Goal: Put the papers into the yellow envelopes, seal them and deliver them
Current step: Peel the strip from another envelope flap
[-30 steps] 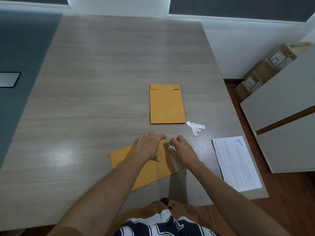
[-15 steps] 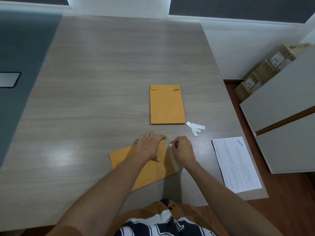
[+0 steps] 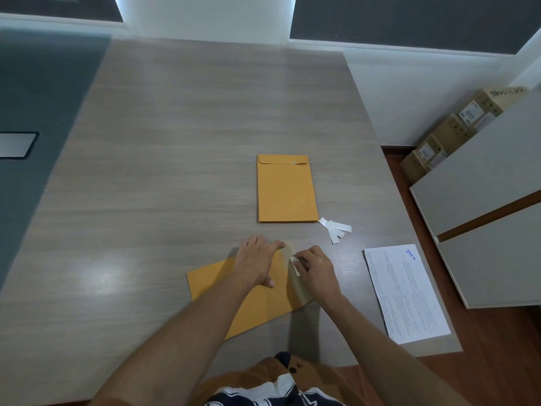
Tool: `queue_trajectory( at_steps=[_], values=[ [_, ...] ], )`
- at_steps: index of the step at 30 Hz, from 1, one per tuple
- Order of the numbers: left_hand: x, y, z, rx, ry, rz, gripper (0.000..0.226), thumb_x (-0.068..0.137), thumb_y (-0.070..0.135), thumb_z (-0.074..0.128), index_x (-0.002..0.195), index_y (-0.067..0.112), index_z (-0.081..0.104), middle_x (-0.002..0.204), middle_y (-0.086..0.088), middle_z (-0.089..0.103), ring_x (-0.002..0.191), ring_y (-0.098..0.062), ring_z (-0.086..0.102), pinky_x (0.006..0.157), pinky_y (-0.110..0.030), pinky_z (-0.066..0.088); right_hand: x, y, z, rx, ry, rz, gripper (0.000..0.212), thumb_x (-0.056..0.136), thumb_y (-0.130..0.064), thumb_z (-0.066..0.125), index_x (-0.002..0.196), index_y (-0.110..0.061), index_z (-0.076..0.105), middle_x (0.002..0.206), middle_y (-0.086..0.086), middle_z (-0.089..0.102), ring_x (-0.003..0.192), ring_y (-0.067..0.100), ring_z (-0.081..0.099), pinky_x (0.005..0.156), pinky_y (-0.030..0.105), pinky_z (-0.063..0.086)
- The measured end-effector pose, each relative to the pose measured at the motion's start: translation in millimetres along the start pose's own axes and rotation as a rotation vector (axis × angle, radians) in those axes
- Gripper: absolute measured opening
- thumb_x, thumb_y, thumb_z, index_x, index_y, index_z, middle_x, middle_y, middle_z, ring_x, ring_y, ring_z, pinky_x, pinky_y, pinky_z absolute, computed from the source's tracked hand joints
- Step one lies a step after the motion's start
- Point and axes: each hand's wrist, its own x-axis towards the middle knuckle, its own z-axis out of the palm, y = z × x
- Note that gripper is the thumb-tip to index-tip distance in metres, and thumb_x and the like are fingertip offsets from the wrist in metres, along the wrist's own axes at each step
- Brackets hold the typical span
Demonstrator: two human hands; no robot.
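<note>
Your left hand [image 3: 256,260] lies flat, fingers spread, pressing the near yellow paper envelope [image 3: 257,303] onto the grey wood-grain table [image 3: 175,142]. Your right hand [image 3: 317,269] pinches a white peel-off strip [image 3: 294,265] at its open flap. A second yellow envelope [image 3: 285,190] lies beyond, closed; a printed white sheet [image 3: 405,291] lies right.
</note>
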Motion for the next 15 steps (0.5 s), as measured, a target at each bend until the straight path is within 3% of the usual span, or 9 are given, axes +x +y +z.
queue_trajectory(
  at_steps=[7, 11, 15],
  values=[
    [0.9, -0.6, 1.1, -0.011, -0.011, -0.004, 0.098, 0.066, 0.051, 0.084, 0.144, 0.040, 0.027, 0.128, -0.007, 0.047, 0.123, -0.026, 0.040, 0.102, -0.038, 0.036, 2.0, -1.5, 0.4, 0.030, 0.013, 0.032, 0.006, 0.086, -0.014, 0.070, 0.089, -0.009, 0.071, 0.089, -0.005, 0.054, 0.077, 0.014, 0.060, 0.073, 0.029, 0.053],
    [1.5, -0.4, 0.8, 0.000, -0.017, -0.005, 0.098, 0.066, 0.051, 0.084, 0.144, 0.040, 0.026, 0.128, -0.007, 0.046, 0.124, -0.027, 0.040, 0.102, -0.039, 0.036, -0.6, -2.8, 0.2, 0.029, 0.000, 0.037, 0.016, 0.089, -0.017, 0.068, 0.103, -0.012, 0.071, 0.093, -0.006, 0.052, 0.079, 0.009, 0.056, 0.074, 0.019, 0.047],
    [1.7, -0.5, 1.1, -0.006, -0.014, -0.003, 0.098, 0.066, 0.051, 0.084, 0.144, 0.040, 0.026, 0.128, -0.007, 0.046, 0.123, -0.026, 0.040, 0.101, -0.038, 0.036, 0.6, -2.4, -2.5, 0.020, -0.011, 0.038, 0.016, 0.088, -0.020, 0.069, 0.103, -0.011, 0.070, 0.095, -0.004, 0.054, 0.077, 0.008, 0.056, 0.074, 0.020, 0.048]
  ],
)
